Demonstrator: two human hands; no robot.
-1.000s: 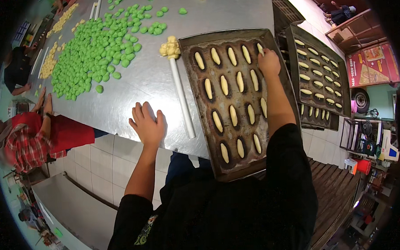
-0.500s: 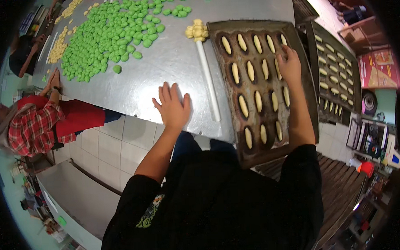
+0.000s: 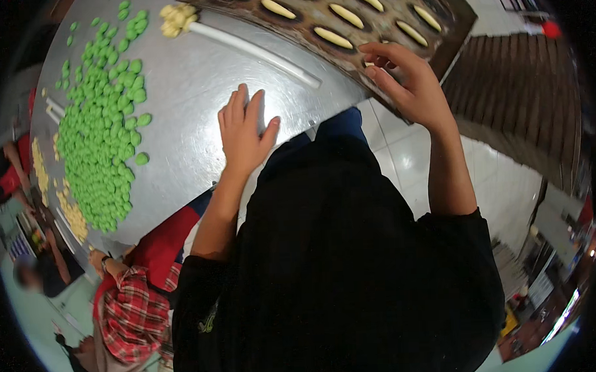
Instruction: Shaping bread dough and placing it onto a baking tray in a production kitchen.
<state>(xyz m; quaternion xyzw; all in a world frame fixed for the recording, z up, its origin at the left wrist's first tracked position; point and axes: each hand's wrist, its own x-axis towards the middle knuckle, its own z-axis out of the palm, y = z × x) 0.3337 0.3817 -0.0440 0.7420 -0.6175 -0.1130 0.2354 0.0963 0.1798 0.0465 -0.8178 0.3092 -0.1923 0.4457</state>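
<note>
My left hand (image 3: 240, 132) lies on the steel table (image 3: 184, 124) with its fingers spread and holds nothing. Over the near corner of a dark, stained baking tray (image 3: 306, 31), my right hand (image 3: 409, 87) bends its thumb and forefinger around a pale dough piece, mostly hidden by the fingers. Slim pale dough pieces (image 3: 333, 37) sit in rows on the tray, each with a dark patch around it. Between my left hand and the tray lies a white rod (image 3: 260, 53), with a clump of yellow dough balls (image 3: 177, 19) at its far end.
A large heap of green dough balls (image 3: 100, 153) covers the table's left part, with small yellow pieces (image 3: 72, 217) beyond it. A co-worker in a red plaid shirt (image 3: 135, 310) stands at the left table edge. Dark ribbed slats (image 3: 511, 100) stand right of the tray.
The view has turned, so the tray now sits higher in the picture. My right hand has moved from the tray's far right to its near left corner. My left hand stays on the table.
</note>
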